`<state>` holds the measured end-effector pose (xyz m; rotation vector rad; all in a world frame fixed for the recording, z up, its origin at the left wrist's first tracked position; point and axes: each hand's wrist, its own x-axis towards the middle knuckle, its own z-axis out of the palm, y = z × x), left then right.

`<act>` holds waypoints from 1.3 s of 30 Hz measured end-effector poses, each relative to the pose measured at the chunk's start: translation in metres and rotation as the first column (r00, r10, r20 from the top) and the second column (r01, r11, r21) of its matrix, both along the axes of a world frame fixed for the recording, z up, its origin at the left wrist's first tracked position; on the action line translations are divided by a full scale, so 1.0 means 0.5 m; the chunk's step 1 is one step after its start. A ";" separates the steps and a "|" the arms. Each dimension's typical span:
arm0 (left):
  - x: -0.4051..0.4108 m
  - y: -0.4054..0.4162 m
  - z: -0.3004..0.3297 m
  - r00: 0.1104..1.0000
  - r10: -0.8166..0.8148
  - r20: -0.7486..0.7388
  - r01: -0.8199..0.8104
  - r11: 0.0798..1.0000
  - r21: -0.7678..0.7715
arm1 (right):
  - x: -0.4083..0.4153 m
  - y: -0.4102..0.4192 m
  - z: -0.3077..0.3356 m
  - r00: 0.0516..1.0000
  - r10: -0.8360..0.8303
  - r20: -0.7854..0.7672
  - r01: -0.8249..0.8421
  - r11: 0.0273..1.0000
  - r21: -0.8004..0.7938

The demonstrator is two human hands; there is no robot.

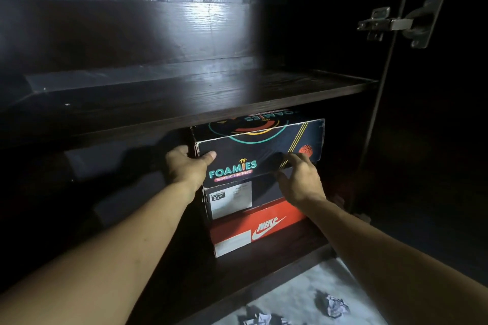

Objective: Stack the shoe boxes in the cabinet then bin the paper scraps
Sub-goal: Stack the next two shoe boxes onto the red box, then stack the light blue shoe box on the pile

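Note:
Three shoe boxes stand stacked in the lower compartment of a dark cabinet. A red Nike box (266, 224) is at the bottom, a dark box with a white label (232, 200) sits on it, and a black Foamies Skechers box (258, 150) is on top, just under the shelf (184, 97). My left hand (187, 166) grips the top box's left front corner, thumb on its front face. My right hand (301, 179) presses its fingers against the lower right of that box's front. Crumpled paper scraps (334, 305) lie on the pale floor in front of the cabinet.
The shelf above the boxes is bare and lit by a glare on the back panel. An open cabinet door with a metal hinge (396, 24) stands at the right. Another crumpled scrap (258, 319) lies at the bottom edge of the view.

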<state>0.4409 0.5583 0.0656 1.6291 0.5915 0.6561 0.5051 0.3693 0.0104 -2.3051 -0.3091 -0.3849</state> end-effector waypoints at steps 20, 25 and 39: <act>-0.081 -0.035 0.003 0.929 -0.098 -0.357 0.140 0.986 0.095 | -0.087 -0.109 0.109 0.974 0.090 -0.208 -0.132 0.971 -0.197; -0.181 -0.146 0.088 0.795 -0.317 -0.517 0.435 0.892 0.123 | -0.198 -0.227 0.214 0.982 0.034 -0.186 -0.071 0.978 -0.195; -0.389 -0.630 0.199 0.331 -0.594 -0.733 0.944 0.197 0.266 | -0.650 -0.680 0.328 0.911 -0.278 -0.304 0.121 0.886 -0.448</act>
